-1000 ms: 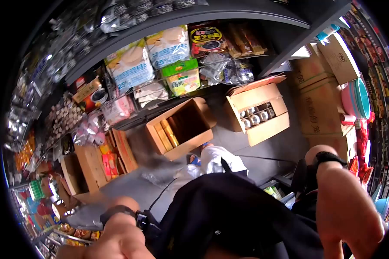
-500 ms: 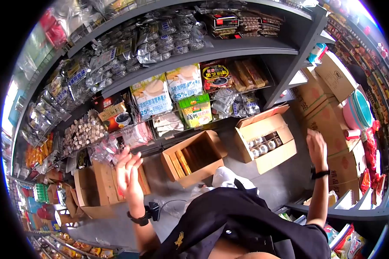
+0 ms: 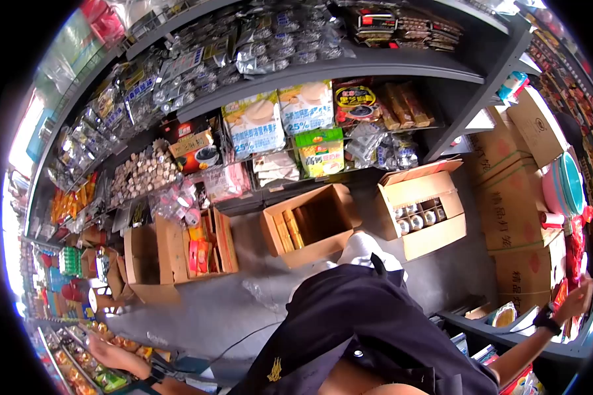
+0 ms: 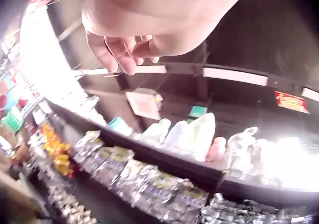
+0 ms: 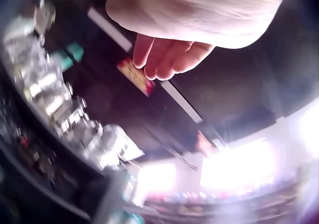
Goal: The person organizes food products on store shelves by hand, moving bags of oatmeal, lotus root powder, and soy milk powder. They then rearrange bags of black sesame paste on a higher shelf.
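Observation:
At the lower left of the head view my left hand (image 3: 115, 353) reaches out sideways over a shelf of packaged snacks (image 3: 62, 359). The left wrist view shows that hand (image 4: 149, 29) with loosely bent fingers and nothing in them. Far to the right, my right hand (image 3: 573, 299) is stretched out beside red packages (image 3: 560, 293). Its fingers (image 5: 162, 64) hang relaxed in the right wrist view, holding nothing. On the floor ahead stands an open carton (image 3: 310, 247) with yellow packs along one side. Right of it, another carton (image 3: 422, 240) has jars in a divided insert.
Grey shelves (image 3: 375, 71) with bagged goods run across the front. Two more cartons (image 3: 141, 263) stand at the left, one with red packets (image 3: 203, 250). Large stacked boxes (image 3: 517, 204) and nested basins (image 3: 566, 184) line the right. A cable (image 3: 244, 342) trails across the floor.
Both hands first rose from low near the camera to in front of the body, then swung apart and outward to either side. The head view tilted up, showing more of the upper shelves.

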A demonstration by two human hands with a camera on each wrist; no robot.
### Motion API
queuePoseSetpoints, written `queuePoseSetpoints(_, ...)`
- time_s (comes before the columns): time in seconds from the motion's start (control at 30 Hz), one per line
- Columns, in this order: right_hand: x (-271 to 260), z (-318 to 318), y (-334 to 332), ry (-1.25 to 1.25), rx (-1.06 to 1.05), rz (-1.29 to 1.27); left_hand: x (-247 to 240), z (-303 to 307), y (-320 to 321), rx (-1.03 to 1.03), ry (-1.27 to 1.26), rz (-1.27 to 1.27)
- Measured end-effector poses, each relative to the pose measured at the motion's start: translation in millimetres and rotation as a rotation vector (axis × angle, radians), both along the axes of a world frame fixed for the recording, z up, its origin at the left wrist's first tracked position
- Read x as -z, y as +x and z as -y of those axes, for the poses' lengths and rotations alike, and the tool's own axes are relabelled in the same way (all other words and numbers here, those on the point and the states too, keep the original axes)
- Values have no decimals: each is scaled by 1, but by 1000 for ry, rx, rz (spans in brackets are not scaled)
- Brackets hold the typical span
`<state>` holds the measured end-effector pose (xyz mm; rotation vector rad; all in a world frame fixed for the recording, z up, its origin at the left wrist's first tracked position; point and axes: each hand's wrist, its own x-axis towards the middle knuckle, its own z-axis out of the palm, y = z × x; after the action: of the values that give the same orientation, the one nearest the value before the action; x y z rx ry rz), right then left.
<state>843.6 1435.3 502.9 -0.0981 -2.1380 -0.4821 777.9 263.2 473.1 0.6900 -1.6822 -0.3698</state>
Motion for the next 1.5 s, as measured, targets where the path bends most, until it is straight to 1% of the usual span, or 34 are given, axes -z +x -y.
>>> queuePoseSetpoints(0.03,-32,8,-30,37,-62,-1,-37,-13,-6,-42,7,-23)
queuePoseSetpoints(0.07,-63,24,-64,68,-135,8,-73,-39,-20,-59,-95,8)
queuePoseSetpoints(0.1,-92,44,-103,87,-224,24,-99,-61,-38,89,-106,-123)
queuePoseSetpoints(0.13,-117,68,-146,107,-325,46,-127,-97,-62,100,-218,-99)
queuePoseSetpoints(0.17,-139,94,-189,127,-431,67,-142,-101,-77,245,-367,-66)
queuePoseSetpoints(0.2,-157,126,-238,156,-543,98,-158,-112,-99,400,-336,-166)
queuePoseSetpoints(0.23,-169,152,-282,175,-663,130,-171,-115,-122,553,-454,-86)
queuePoseSetpoints(0.27,-176,177,-325,198,-785,168,-180,-142,-154,715,-464,-19)
queuePoseSetpoints(0.33,-173,222,-405,238,-1020,244,-182,-231,-232,1140,-386,190)
queuePoseSetpoints(0.4,-144,257,-479,260,-1248,321,-174,-330,-313,1544,-276,465)
queuePoseSetpoints(0.47,-92,282,-549,239,-1469,406,-148,-426,-394,1840,-252,809)
queuePoseSetpoints(0.5,-57,290,-583,205,-1629,483,-128,-465,-430,1907,-418,945)
queuePoseSetpoints(0.53,-9,290,-610,102,-1675,457,-89,-502,-462,1961,-395,940)
queuePoseSetpoints(0.57,39,291,-638,-1,-1722,430,-58,-536,-492,2025,-226,1106)
queuePoseSetpoints(0.63,132,279,-684,-93,-1660,533,28,-585,-560,2142,-32,1342)
queuePoseSetpoints(0.67,179,270,-708,-153,-1622,587,80,-607,-591,2161,124,1404)
queuePoseSetpoints(0.7,223,262,-730,-232,-1567,618,130,-626,-619,2146,303,1409)
queuePoseSetpoints(0.73,269,255,-756,-335,-1515,633,184,-640,-644,2069,478,1359)
queuePoseSetpoints(0.77,302,247,-778,-320,-1337,707,237,-648,-671,2002,540,1323)
queuePoseSetpoints(0.8,339,248,-804,-388,-1154,727,298,-645,-697,1907,803,1261)
queuePoseSetpoints(0.83,368,246,-827,-535,-897,825,335,-646,-712,1794,842,1177)
queuePoseSetpoints(0.87,395,241,-855,-673,-715,933,372,-643,-730,1704,782,1151)
queuePoseSetpoints(0.9,425,237,-879,-860,-605,897,411,-633,-748,1592,858,1133)
queuePoseSetpoints(0.97,463,221,-912,-1348,-569,945,453,-629,-771,1444,878,993)
queuePoseSetpoints(1.03,565,226,-964,-1350,-522,527,494,-618,-802,1354,820,970)
queuePoseSetpoints(1.07,553,220,-959,-1416,-585,596,506,-613,-813,1302,791,958)
queuePoseSetpoints(1.17,570,219,-956,-1680,-649,593,524,-629,-848,1184,816,969)
queuePoseSetpoints(1.2,574,221,-966,-1727,-618,583,507,-644,-849,1217,863,1028)
queuePoseSetpoints(1.27,580,216,-978,-1706,-621,682,528,-650,-870,1105,811,1002)
queuePoseSetpoints(1.3,573,215,-982,-1695,-620,730,547,-652,-881,1181,780,857)
queuePoseSetpoints(1.33,586,219,-994,-1649,-613,724,566,-655,-891,1258,743,717)
queuePoseSetpoints(1.37,601,224,-1006,-1607,-605,717,578,-647,-901,1075,686,838)
queuePoseSetpoints(1.43,608,227,-1013,-1553,-591,812,550,-654,-896,1161,889,928)
queuePoseSetpoints(1.5,613,230,-1019,-1474,-552,873,533,-662,-886,1138,987,929)
